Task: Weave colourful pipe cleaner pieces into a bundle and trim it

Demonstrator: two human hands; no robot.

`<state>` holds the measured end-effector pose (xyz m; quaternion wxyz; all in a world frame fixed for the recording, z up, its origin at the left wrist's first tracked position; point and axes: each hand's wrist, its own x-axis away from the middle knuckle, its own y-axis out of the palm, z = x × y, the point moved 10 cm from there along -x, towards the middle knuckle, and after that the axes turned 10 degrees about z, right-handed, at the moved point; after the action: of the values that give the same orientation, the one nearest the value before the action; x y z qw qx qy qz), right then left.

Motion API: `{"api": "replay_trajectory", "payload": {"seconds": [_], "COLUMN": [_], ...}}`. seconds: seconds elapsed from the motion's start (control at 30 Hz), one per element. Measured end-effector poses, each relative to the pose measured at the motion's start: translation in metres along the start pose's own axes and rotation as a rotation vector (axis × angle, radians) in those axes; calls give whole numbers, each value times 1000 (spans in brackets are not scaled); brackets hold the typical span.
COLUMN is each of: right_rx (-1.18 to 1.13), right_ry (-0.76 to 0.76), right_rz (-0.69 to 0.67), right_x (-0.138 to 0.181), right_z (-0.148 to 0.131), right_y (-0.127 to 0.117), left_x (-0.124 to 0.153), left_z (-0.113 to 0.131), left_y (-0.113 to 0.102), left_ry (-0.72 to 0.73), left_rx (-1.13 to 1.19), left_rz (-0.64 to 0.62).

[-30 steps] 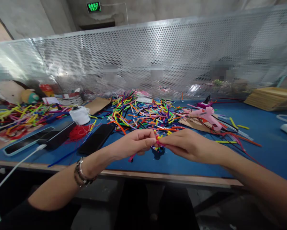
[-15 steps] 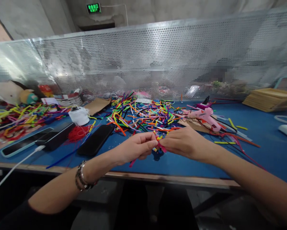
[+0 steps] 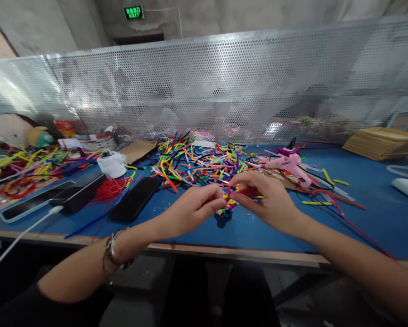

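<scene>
My left hand [image 3: 199,206] and my right hand [image 3: 263,200] meet above the front middle of the blue table. Both have their fingertips closed on a dark pink pipe cleaner [image 3: 228,194], mostly hidden by the fingers. Just below the fingertips shows a small cluster of yellow, white and multicoloured pieces [image 3: 227,211]; whether it hangs from the pipe cleaner or lies on the table I cannot tell. Behind my hands spreads a heap of colourful pipe cleaner pieces [image 3: 200,161].
A black phone [image 3: 135,198], red yarn [image 3: 111,190] and a white spool [image 3: 112,165] lie to the left. A pink glue gun [image 3: 292,168] rests on the right, with wooden trays [image 3: 382,143] farther off. A perforated metal screen [image 3: 197,81] stands behind the table [image 3: 190,231].
My right hand has turned and lifted slightly, its thumb and fingers now arched in a pinch. My left hand has shifted a little to the right. The multicoloured cluster shows more below them.
</scene>
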<state>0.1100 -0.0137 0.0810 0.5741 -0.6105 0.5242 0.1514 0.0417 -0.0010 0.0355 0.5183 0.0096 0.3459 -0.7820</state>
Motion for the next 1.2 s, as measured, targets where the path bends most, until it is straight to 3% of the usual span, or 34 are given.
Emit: {"api": "replay_trajectory", "payload": {"seconds": [0.1, 0.2, 0.3, 0.43, 0.53, 0.6, 0.73, 0.83, 0.93, 1.03, 1.1, 1.2], "right_rx": [168, 253, 160, -281, -606, -619, -309, -251, -327, -424, -441, -282], "right_ry": [-301, -409, -265, 302, 587, 568, 272, 158, 213, 397, 496, 364], "right_rz": [74, 105, 21, -229, -380, -420, -387, -373, -374, -315, -256, -140], "right_x": [3, 6, 1, 6, 21, 22, 11, 7, 9, 12, 14, 7], "right_z": [-26, -34, -24, 10, 16, 12, 2, -4, 1, 16, 26, 22], "right_y": [-9, -10, -3, 22, 41, 42, 31, 27, 31, 36, 37, 23], "left_x": [5, 9, 3, -2, -1, -3, -5, -2, 2, 9, 14, 10], "left_z": [-7, -3, 3, 20, 29, 29, 26, 27, 31, 40, 47, 48], "left_y": [17, 23, 7, -18, -17, -17, -11, -5, 0, 10, 15, 7], "left_ry": [-213, -256, -88, 253, 416, 422, 310, 284, 380, 564, 673, 618], "left_rx": [484, 631, 321, -410, -667, -646, -390, -309, -537, -866, -961, -860], "left_rz": [-167, -246, -115, 136, 187, 165, -10, -95, -51, 46, 89, 134]}}
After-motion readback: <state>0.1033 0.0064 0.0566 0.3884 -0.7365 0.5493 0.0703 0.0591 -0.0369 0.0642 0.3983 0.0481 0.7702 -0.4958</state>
